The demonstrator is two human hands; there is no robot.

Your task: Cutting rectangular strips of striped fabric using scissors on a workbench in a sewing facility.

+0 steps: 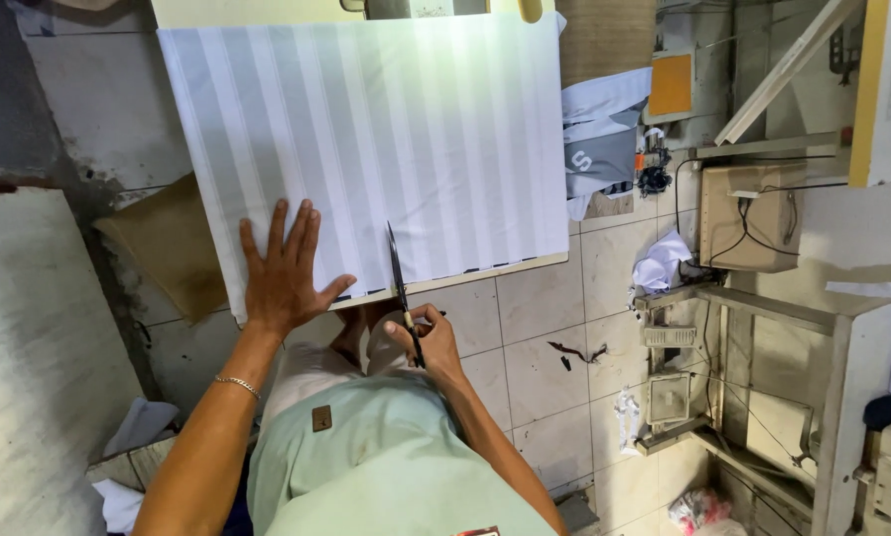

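Pale green shirt fills the bottom of the view, on the person who looks down at the work. Their left hand lies flat with fingers spread wide, pressing on the near edge of a white striped cloth. A thin chain bracelet circles that wrist. The cloth lies smooth over a board whose pale edge shows just beyond the fabric's near hem. The right hand is closed around the handles of a pair of black scissors, fingers curled through the loops. The blades point away from the person and lie over the cloth's near edge, just beside the left thumb; whether they are parted I cannot tell. Below the board is a tiled floor with dark scraps lying on it. A crumpled white rag sits near a metal frame at the right, and a folded grey garment rests against the cloth's right side.
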